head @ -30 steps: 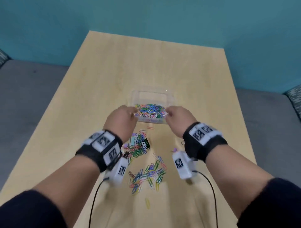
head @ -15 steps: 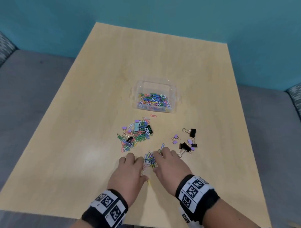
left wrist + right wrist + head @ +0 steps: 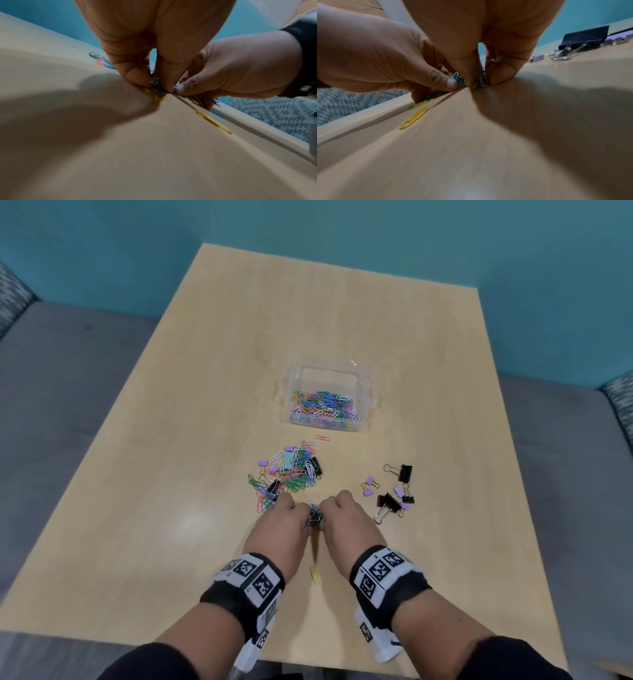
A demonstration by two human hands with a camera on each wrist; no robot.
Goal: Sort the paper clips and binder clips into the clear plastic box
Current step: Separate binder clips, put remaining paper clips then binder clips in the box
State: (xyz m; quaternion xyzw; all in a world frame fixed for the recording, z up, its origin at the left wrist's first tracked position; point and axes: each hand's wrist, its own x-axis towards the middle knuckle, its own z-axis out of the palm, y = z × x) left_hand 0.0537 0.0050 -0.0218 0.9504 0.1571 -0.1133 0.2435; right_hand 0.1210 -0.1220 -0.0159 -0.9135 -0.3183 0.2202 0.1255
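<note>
A clear plastic box holding many coloured paper clips sits mid-table. In front of it lies a mixed heap of paper clips and binder clips. To the right lie black and lilac binder clips. My left hand and right hand press together on the table, fingers curled, gripping a bunch of paper clips between them. The left wrist view shows thumb and fingers pinching the bunch; in the right wrist view the fingers squeeze clips. One yellow paper clip lies behind my hands.
The light wooden table stands against a teal wall, with grey seating on both sides. A lone pink paper clip lies just in front of the box.
My hands left the box, came back to the near pile and closed together, gathering the spread paper clips into a tight bunch between them.
</note>
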